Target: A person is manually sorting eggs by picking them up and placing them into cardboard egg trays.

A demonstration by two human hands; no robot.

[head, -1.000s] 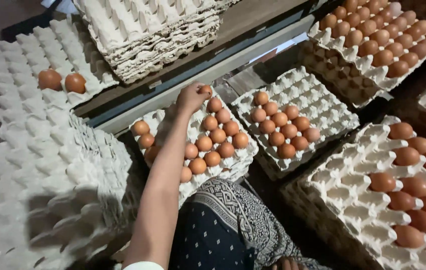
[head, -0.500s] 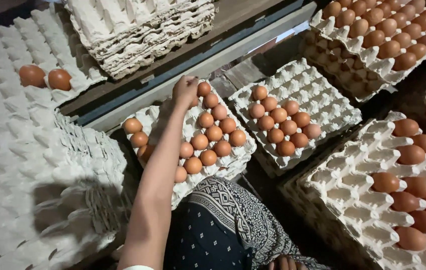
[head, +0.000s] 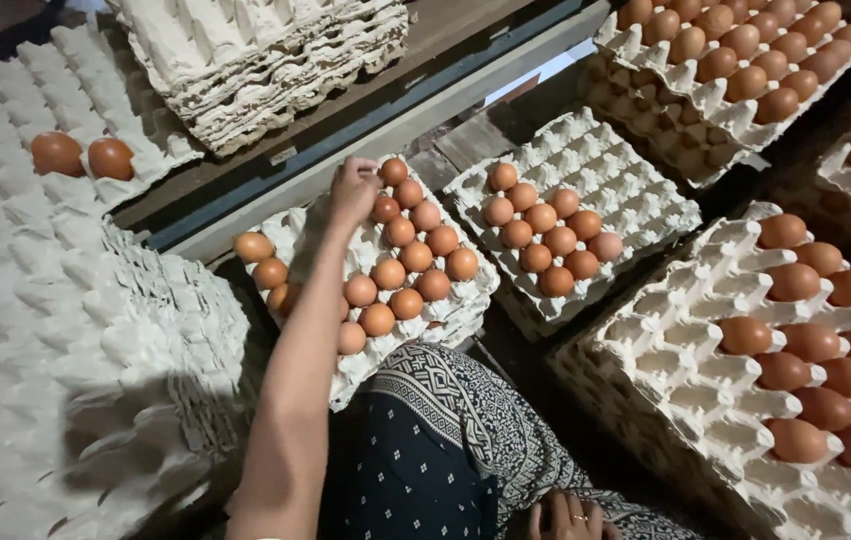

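My left hand (head: 353,186) reaches out over the grey paper egg tray (head: 295,232) in front of me. Its fingers curl down at the tray's far end, right beside the farthest brown egg (head: 393,170). Whether the fingers hold an egg is hidden. Several brown eggs (head: 407,268) fill the tray's right half, and my forearm covers part of the left half. My right hand (head: 565,518) lies at the bottom edge on my patterned dark cloth (head: 415,440), fingers spread, holding nothing.
A second partly filled tray (head: 635,200) lies to the right. Stacked trays with eggs stand at the right (head: 685,370) and far right (head: 645,70). Empty tray stacks sit at the left (head: 75,370) and top (head: 275,60). Two eggs (head: 83,156) rest on the left tray.
My left hand has stayed at the far end of the tray, shifting slightly left of the farthest egg. The view has drifted a little; the right hand has come into sight.
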